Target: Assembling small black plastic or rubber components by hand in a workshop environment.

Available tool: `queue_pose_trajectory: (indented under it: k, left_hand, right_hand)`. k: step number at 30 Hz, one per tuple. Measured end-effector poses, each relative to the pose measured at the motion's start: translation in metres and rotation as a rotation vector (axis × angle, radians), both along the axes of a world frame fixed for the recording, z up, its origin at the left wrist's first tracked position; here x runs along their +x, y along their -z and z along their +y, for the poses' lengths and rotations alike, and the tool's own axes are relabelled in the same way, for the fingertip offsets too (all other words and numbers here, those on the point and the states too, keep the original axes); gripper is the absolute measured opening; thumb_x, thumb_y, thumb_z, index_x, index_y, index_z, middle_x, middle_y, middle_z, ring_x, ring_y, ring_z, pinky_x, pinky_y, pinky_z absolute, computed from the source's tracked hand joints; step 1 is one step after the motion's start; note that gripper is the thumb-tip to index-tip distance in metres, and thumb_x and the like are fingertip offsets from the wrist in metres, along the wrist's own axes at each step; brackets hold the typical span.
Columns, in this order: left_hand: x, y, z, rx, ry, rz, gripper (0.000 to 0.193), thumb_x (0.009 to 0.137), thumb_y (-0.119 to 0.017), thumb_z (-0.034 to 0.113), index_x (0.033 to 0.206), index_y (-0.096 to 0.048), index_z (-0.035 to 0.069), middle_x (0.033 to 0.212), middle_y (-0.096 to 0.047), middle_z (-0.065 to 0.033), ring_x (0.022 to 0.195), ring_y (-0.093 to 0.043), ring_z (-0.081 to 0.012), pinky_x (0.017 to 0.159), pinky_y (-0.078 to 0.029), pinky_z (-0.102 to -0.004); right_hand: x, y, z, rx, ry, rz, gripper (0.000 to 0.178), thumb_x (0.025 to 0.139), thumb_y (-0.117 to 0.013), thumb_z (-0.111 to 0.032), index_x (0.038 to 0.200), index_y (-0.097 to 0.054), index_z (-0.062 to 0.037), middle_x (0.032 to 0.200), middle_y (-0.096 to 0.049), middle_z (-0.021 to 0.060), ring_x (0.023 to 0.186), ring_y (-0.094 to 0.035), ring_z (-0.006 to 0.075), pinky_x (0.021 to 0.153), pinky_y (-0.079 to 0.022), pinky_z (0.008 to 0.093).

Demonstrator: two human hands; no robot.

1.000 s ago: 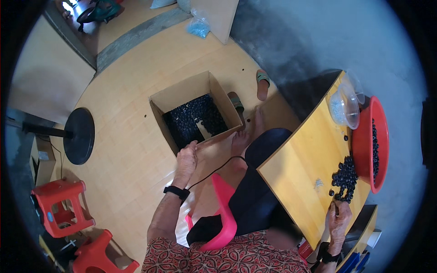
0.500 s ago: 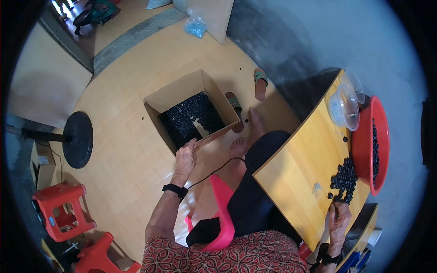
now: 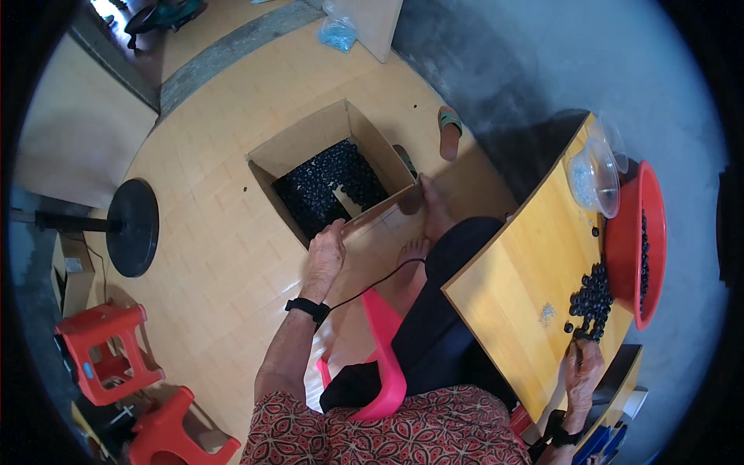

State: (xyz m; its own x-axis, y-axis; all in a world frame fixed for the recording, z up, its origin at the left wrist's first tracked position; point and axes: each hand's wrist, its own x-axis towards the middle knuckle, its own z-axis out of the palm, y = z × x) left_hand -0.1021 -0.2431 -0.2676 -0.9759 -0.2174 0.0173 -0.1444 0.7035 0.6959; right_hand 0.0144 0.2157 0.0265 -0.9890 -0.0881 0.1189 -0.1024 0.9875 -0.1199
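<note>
A cardboard box (image 3: 267,147) stands on the floor in front of me, with many small black ring-like pieces (image 3: 318,186) spread over its bottom. My left hand (image 3: 326,252) is closed on the box's near rim, its fingertips over the edge. At the right, my right hand (image 3: 583,364) rests low over the wooden tabletop (image 3: 504,294). Its fingers are bent together at the near end of a heap of black pieces (image 3: 593,294). What lies between those fingertips is hidden. A red basin (image 3: 624,240) with more black pieces leans beside the heap.
Clear plastic bowls (image 3: 593,178) stand behind the basin, and a small pile of pale bits (image 3: 548,312) lies on the tabletop. Red stools (image 3: 105,349) and a round black stand base (image 3: 133,229) are at the left. Green-strapped slippers (image 3: 449,133) lie near the box.
The box has shifted slightly away and to the right with my left hand on its rim, covering more of one slipper. My right hand stays by the heap. The whole view has also shifted a little.
</note>
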Motion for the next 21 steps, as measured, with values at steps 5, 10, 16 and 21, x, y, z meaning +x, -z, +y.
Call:
queue_pose_trajectory:
  k: [5,10,16,21]
  left_hand:
    - [0.005,-0.005,-0.001,0.023,0.061,-0.041,0.026,0.089,-0.057,0.007,0.114,-0.062,0.004,0.100,-0.067,-0.0236,0.090,-0.065,-0.0406,0.079,-0.054,-0.0479]
    - [0.002,-0.036,0.002,0.200,0.021,-0.023,0.045,0.085,-0.071,0.023,0.125,-0.061,0.005,0.111,-0.067,-0.0226,0.103,-0.067,-0.0348,0.088,-0.053,-0.0396]
    - [-0.031,-0.133,0.023,0.665,0.083,-0.037,0.031,0.091,-0.063,0.003,0.122,-0.063,0.002,0.108,-0.070,-0.0095,0.099,-0.064,-0.0137,0.089,-0.050,-0.0270]
    - [-0.019,-0.229,0.066,0.811,0.283,0.076,0.026,0.094,-0.060,0.003,0.120,-0.064,0.001,0.105,-0.070,-0.0066,0.098,-0.064,-0.0123,0.089,-0.049,-0.0246]
  right_hand:
    - [-0.003,-0.001,-0.002,-0.005,0.029,-0.026,0.009,0.082,-0.063,0.001,0.091,-0.062,0.0008,0.082,-0.062,0.0197,0.074,-0.061,0.0383,0.066,-0.048,0.0431]
    - [-0.002,-0.008,0.000,-0.022,-0.017,0.056,0.007,0.082,-0.066,0.000,0.089,-0.064,0.0015,0.074,-0.060,0.0166,0.066,-0.060,0.0324,0.060,-0.047,0.0381]
    - [0.002,-0.023,0.007,-0.019,0.022,0.140,0.016,0.072,-0.067,0.000,0.087,-0.063,-0.0001,0.074,-0.059,0.0160,0.069,-0.059,0.0346,0.062,-0.047,0.0421]
    - [-0.003,-0.026,0.005,-0.083,-0.092,0.207,0.014,0.074,-0.068,-0.002,0.086,-0.062,-0.0012,0.073,-0.057,0.0126,0.068,-0.058,0.0317,0.062,-0.047,0.0403]
